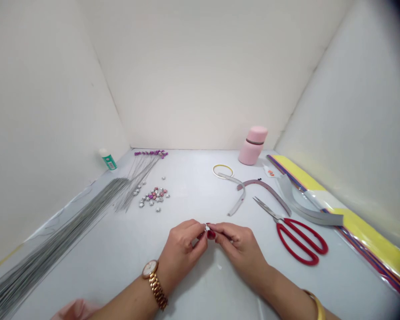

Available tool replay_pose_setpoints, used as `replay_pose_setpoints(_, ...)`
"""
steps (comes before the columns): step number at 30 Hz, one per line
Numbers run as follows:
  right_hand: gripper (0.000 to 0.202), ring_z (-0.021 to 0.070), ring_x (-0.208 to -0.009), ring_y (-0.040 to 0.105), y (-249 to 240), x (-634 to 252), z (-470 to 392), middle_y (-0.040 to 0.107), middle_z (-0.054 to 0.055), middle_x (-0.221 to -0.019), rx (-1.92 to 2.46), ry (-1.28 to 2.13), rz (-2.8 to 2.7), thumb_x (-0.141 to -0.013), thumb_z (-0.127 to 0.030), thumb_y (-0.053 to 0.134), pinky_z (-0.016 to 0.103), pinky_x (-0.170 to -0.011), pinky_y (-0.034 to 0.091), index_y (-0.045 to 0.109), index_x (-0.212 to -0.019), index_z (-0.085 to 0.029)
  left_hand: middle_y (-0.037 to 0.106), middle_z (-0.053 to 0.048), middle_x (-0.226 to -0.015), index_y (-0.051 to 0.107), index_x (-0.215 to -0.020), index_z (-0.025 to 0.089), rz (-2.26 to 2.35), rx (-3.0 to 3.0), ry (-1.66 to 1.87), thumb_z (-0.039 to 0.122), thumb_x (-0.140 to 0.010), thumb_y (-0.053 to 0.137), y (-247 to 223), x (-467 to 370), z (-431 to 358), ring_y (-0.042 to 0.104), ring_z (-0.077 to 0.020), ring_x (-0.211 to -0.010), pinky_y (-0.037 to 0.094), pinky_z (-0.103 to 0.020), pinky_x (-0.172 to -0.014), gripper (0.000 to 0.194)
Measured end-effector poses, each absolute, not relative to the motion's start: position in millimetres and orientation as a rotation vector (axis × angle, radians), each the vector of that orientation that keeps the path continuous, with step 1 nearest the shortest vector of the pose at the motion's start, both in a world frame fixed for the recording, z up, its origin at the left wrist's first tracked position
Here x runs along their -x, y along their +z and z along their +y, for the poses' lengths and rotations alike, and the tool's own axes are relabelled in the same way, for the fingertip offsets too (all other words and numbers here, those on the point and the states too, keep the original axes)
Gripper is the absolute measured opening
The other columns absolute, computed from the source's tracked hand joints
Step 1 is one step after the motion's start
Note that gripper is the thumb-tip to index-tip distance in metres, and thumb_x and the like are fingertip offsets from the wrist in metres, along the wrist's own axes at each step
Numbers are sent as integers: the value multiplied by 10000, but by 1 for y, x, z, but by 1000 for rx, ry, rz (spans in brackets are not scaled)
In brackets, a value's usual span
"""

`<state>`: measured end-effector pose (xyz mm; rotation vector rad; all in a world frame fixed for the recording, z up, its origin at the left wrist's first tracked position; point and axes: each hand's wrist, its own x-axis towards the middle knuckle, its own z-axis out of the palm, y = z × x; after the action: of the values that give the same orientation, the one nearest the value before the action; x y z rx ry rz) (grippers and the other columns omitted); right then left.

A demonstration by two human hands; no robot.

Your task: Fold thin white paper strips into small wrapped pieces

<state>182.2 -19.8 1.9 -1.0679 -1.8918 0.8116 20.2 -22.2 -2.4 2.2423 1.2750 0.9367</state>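
Both hands meet at the front middle of the table, fingertips almost touching. My left hand, with a gold watch at the wrist, is closed in a pinch. Opposite it, my right hand pinches too, its nails dark red. Between the fingertips a small silvery piece just shows; fingers hide most of it, so its shape is unclear. Beyond the left hand lies a loose pile of small folded paper stars, silver, pink and purple. Past the right hand, grey and mauve paper strips curl on the table.
Red-handled scissors lie to the right, blades partly apart. Long grey wires and purple-tipped stems are at left, near a glue stick. A pink flask, a tape ring and wrapped coloured sheets stand or lie rightward.
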Motion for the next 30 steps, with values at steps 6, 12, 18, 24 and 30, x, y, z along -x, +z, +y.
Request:
replay_pose_setpoints(6, 238, 156, -723, 641, -10, -174, -25, 687, 55, -809, 1061, 505, -1939, -823, -96, 435, 255, -669, 503, 621, -955, -168, 514, 18, -588, 499, -628, 172, 1397, -2251, 1033, 110, -771, 470, -7, -24, -27, 463, -104, -547, 346, -213, -533, 159)
replay_pose_setpoints(12, 210, 170, -744, 635, -14, -168, -28, 678, 75, -822, 1078, 409, -1925, -838, -111, 426, 278, -681, 499, 600, -948, -152, 542, 10, -604, 520, -652, 169, 1432, -2205, 1089, 127, -780, 469, -8, -25, -27, 486, -112, -562, 369, -220, -548, 144)
replay_pose_setpoints(18, 286, 137, -780, 630, -13, -174, -26, 662, 56, -918, 1107, 655, -1881, -868, -134, 385, 246, -716, 509, 525, -1114, -174, 607, -3, -707, 560, -787, 177, 1286, -2122, 1071, 132, -807, 457, -1, -21, -25, 547, -121, -642, 418, -220, -613, 114)
replay_pose_setpoints(24, 283, 143, -732, 626, -11, -181, -23, 666, 38, -815, 1073, 580, -1955, -861, -132, 393, 264, -685, 512, 572, -1074, -187, 632, -10, -756, 575, -832, 181, 1247, -2147, 1072, 136, -813, 470, -4, -21, -24, 573, -128, -685, 438, -227, -650, 116)
replay_pose_setpoints(30, 250, 150, -753, 646, -9, -181, -22, 688, 51, -866, 1100, 498, -1934, -847, -144, 430, 260, -701, 526, 596, -1032, -172, 655, -26, -827, 574, -973, 186, 1247, -2183, 1098, 145, -846, 448, -9, -19, -24, 590, -134, -740, 451, -241, -693, 183)
